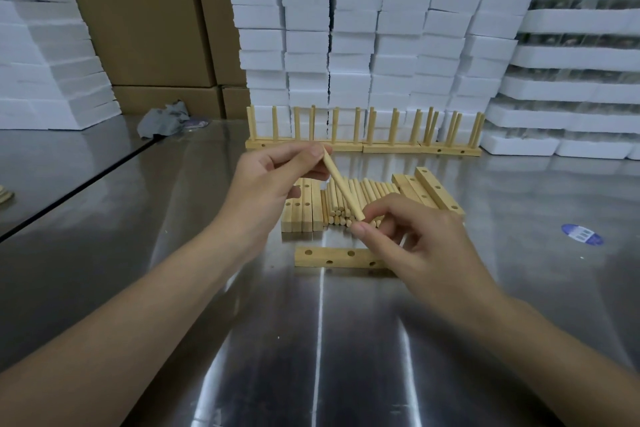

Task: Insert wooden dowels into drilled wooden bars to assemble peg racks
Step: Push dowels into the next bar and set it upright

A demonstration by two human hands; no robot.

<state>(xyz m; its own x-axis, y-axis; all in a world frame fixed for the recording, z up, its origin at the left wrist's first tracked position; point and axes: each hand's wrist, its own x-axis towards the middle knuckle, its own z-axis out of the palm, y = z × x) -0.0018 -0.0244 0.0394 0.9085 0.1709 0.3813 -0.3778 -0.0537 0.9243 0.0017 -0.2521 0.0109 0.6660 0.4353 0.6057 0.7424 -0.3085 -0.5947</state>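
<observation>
A single wooden dowel (343, 185) is held slanted in the air between both hands. My left hand (273, 180) pinches its upper end, and my right hand (412, 236) pinches its lower end with thumb and fingers. Under them a drilled wooden bar (332, 257) lies flat on the table with empty holes, its right end hidden by my right hand. Behind it sits a pile of loose dowels (360, 199), with drilled bars to its left (301, 208) and to its right (433, 189). Finished peg racks (363, 142) stand in a row further back.
The work surface is a shiny metal table (311, 340). Stacks of white foam blocks (363, 28) rise behind the racks and at the left (45, 62). Cardboard boxes (149, 17) stand at the back left, a crumpled grey cloth (164, 121) before them. A blue sticker (582, 234) lies to the right.
</observation>
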